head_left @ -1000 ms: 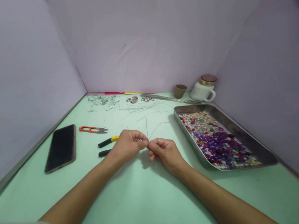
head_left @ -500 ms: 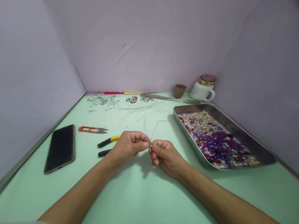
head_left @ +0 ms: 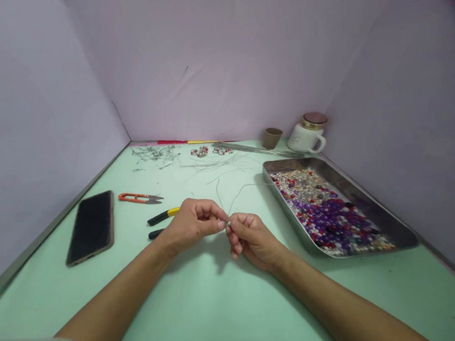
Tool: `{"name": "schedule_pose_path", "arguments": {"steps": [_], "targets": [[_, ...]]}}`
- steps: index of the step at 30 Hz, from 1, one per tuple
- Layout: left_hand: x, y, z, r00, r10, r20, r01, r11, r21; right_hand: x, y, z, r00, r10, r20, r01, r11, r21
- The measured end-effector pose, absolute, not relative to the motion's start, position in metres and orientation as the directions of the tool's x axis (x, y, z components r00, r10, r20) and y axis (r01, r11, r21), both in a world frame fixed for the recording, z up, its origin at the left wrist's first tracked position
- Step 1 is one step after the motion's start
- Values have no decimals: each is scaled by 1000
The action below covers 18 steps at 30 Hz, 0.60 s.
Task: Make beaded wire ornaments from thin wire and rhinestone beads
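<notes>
My left hand (head_left: pixel 196 222) and my right hand (head_left: pixel 254 240) meet over the middle of the green table, thumbs and fingertips pinched together. Between them is a small, shiny bead (head_left: pixel 227 222), partly covered by the fingers. Two ends of a thin wire (head_left: pixel 234 198) rise from the bead, one nearly straight up, the other bending off to the right toward the tray. Both hands are closed on this beaded wire. Under my left hand lie pliers with yellow and black handles (head_left: pixel 162 217), their jaws hidden.
On the left are a phone (head_left: pixel 90 227) and orange thread snips (head_left: pixel 139 198). A metal tray (head_left: pixel 292 223) of mixed beads stands on the right. Behind lie wire scraps (head_left: pixel 156 155), beaded pieces (head_left: pixel 199 152), long wires (head_left: pixel 257 149), a brown cup (head_left: pixel 272 138) and a lidded white mug (head_left: pixel 307 137).
Both hands keep their pinch on the beaded wire, with only a slight shift. The wire ends have swung a little, the right one reaching farther toward the tray. The camera view has shifted slightly.
</notes>
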State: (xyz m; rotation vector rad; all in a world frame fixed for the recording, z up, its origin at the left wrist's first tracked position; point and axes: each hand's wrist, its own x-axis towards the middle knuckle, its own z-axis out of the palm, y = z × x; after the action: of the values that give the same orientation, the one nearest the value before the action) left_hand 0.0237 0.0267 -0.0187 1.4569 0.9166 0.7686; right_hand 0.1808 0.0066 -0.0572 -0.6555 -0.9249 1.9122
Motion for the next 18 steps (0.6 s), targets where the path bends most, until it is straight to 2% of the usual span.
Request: {"name": "schedule_pose_path", "arguments": {"steps": [10, 18], "targets": [[23, 24, -18, 530, 848, 13, 23, -30, 999, 181, 5, -58, -525, 849, -62, -504, -368, -781], [24, 20, -14, 491, 854, 173, 174, -291, 941, 181, 4, -57, -544, 837, -67, -511, -393, -765]]}}
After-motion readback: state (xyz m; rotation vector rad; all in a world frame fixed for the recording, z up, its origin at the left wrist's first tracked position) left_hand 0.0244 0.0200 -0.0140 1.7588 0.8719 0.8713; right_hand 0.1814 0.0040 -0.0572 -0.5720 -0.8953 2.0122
